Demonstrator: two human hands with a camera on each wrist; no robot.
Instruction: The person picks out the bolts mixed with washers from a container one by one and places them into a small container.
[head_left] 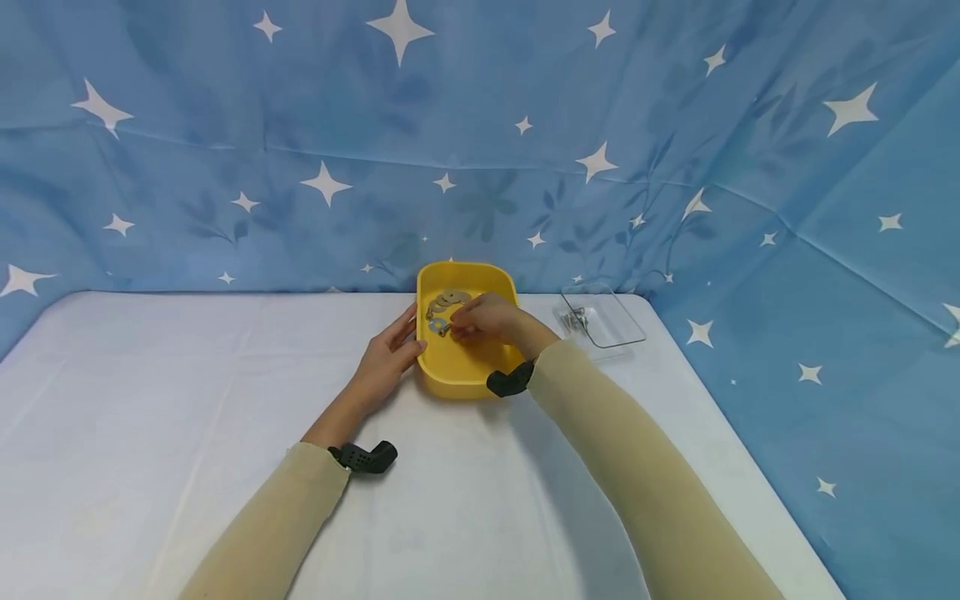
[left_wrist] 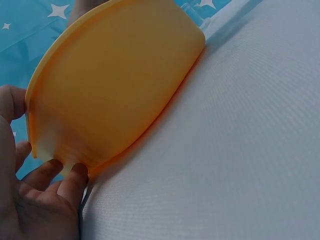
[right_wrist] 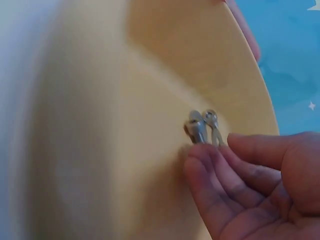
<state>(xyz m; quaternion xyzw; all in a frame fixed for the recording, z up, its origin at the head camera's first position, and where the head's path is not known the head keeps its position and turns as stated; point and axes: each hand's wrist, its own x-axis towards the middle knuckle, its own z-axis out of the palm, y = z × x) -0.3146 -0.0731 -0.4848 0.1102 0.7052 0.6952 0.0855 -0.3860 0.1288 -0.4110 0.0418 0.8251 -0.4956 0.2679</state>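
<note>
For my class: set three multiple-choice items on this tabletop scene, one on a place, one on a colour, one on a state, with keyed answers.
1. Where is the clear tray?
A. right of the yellow bowl
B. inside it
C. left of it

2. What colour is the bowl?
A. red
B. yellow
C. green

3. How is the left hand?
A. resting against the bowl's outer wall
B. lifted off the table
C. inside the bowl

Answers: 1 A, it sits near the table's right edge; 2 B, plainly yellow; 3 A, its fingers touch the wall.
</note>
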